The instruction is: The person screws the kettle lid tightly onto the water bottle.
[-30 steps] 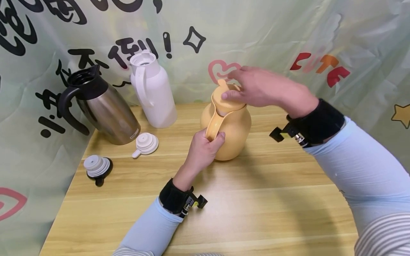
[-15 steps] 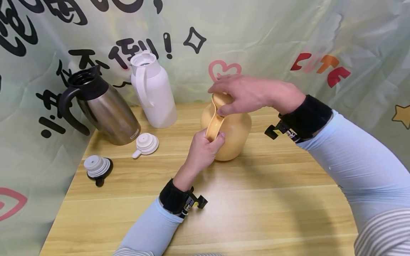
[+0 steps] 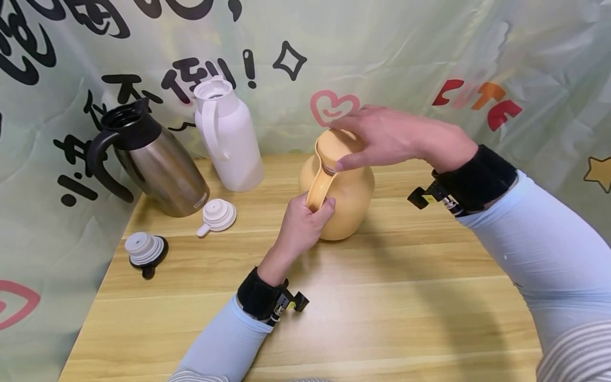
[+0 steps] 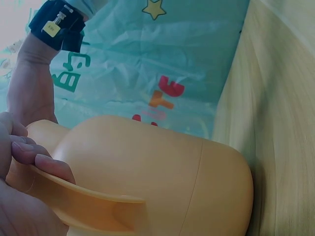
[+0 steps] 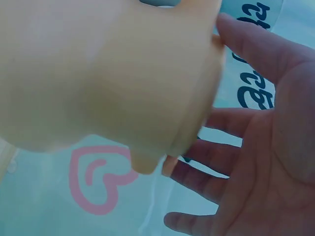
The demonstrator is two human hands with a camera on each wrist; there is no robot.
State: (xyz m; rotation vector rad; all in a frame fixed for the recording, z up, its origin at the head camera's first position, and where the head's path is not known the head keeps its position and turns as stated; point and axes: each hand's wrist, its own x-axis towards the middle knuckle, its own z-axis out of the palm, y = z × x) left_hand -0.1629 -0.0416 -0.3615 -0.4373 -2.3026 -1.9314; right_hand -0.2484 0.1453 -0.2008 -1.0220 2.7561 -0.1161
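Observation:
A round-bellied yellow-orange thermos jug (image 3: 350, 204) stands upright on the table. My left hand (image 3: 302, 220) grips its handle (image 3: 321, 187), thumb lying along the near side; the left wrist view shows the fingers curled over the handle (image 4: 98, 209). At the jug's mouth, my right hand (image 3: 386, 132) holds the matching lid (image 3: 334, 146) between thumb and fingers. In the right wrist view the thumb (image 5: 246, 42) meets the lid's edge on one side, and the fingers (image 5: 197, 177) reach the other side by a small tab (image 5: 170, 166). The lid's far side is hidden in the head view.
Left of the jug stand a white thermos jug (image 3: 234, 138) and a steel one with a black handle (image 3: 164, 170), both lidless. A white stopper (image 3: 218, 214) and a black-rimmed stopper (image 3: 145, 248) lie before them on the wooden table (image 3: 382, 318). A printed curtain (image 3: 396, 53) hangs behind.
The right hand has closed over the lid, then drawn back right. The lid's tab, earlier at the back left, has turned out of sight under the hand. The left hand stays on the handle.

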